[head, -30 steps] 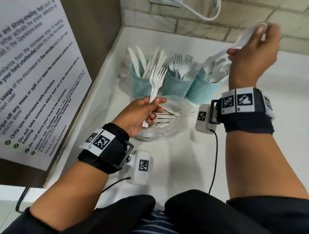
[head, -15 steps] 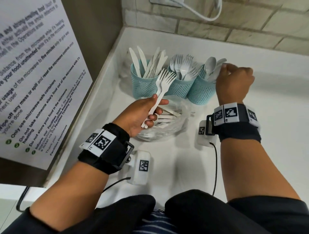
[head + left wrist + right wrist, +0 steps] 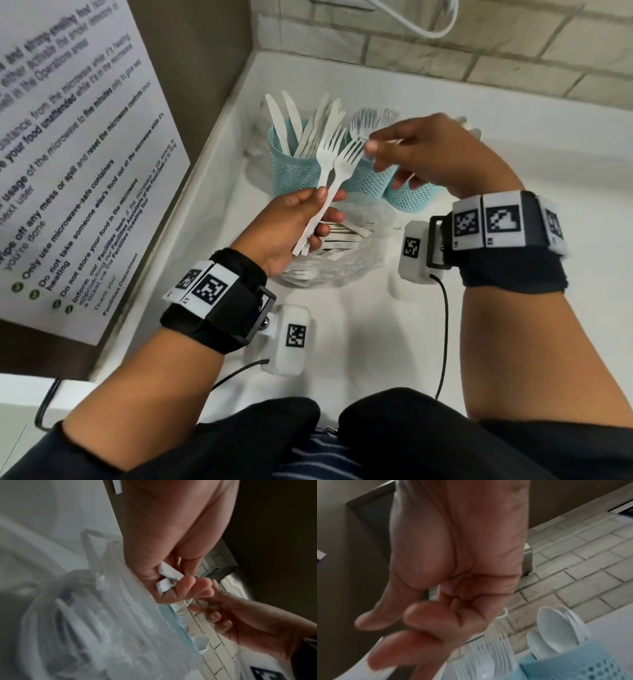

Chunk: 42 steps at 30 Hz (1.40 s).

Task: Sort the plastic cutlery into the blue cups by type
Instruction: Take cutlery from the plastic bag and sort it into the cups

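Observation:
My left hand (image 3: 327,205) grips two white plastic forks (image 3: 330,171) by their handles, tines up, in front of the cups. The handle ends (image 3: 169,574) stick out below its curled fingers. My right hand (image 3: 375,157) reaches in from the right with nothing in it, its fingers (image 3: 388,654) loosely extended. Its index fingertip is right beside the tines of the nearer fork. Three blue mesh cups stand in a row. The left cup (image 3: 291,174) holds knives, the middle cup (image 3: 363,183) forks, and the right cup (image 3: 407,200) spoons (image 3: 556,626).
A clear plastic bag (image 3: 342,267) with more white cutlery lies on the white counter (image 3: 359,342) under my left hand. A dark cabinet with a printed notice (image 3: 85,171) walls the left side. A tiled wall (image 3: 479,61) runs behind the cups.
My right hand carried a spoon down to the right cup, let it go, and moved left to the forks. My left hand raised the forks a little.

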Tool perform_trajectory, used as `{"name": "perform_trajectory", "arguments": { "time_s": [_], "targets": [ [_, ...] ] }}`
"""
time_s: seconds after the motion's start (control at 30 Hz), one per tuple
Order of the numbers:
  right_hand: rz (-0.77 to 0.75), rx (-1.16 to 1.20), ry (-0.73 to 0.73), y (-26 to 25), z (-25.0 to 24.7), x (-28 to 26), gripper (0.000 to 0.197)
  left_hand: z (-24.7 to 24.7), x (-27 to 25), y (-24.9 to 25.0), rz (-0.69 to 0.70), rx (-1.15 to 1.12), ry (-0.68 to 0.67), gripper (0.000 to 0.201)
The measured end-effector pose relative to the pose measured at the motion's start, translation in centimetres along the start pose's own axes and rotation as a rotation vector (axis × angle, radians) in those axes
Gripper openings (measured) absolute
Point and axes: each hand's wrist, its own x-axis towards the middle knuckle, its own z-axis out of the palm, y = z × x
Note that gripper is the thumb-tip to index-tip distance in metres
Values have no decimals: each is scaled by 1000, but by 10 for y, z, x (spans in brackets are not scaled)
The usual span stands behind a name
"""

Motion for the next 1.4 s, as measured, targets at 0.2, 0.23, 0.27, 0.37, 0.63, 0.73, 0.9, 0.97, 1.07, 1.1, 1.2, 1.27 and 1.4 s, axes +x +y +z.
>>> {"name": "perform_trajectory", "arguments": {
  "time_s": [0.2,0.23,0.27,0.37,0.63,0.73,0.9,0.97,1.07,1.1,1.2,1.27,1.4],
  "targets": [
    [-17,201,-64,4,32,5,27,2,-2,1,-16,37,-47,29],
    [-26,253,-58,5,37,6,24,2,-1,0,-27,34,-56,29],
    [-31,313,-47,6,41,6,23,2,-1,-1,-36,28,-63,30],
    [-20,427,-31,8,47,8,15,1,0,-2,-56,28,-77,34],
    [-42,556,612,6,9,15,9,-11,3,2,219,658,292,21],
    [-139,367,963,7,0,16,6,-17,1,2,201,988,355,10],
    [-182,113,1007,17,21,16,23,-22,-4,9,78,1082,297,12],
    [-163,-17,930,25,31,24,28,-23,-5,10,39,1107,303,18],
    [-96,-215,726,41,41,38,40,-26,-5,11,-20,1087,305,24],
    [-74,-310,643,43,45,39,40,-26,-5,12,-27,1086,304,26],
    [-19,-581,472,43,51,34,38,-27,-6,13,-20,1094,292,34],
    [27,-641,441,35,51,30,38,-29,-8,15,-16,1088,274,38],
    [-87,-543,525,16,45,25,40,-30,-12,18,-34,1117,253,51]
  ]
}}
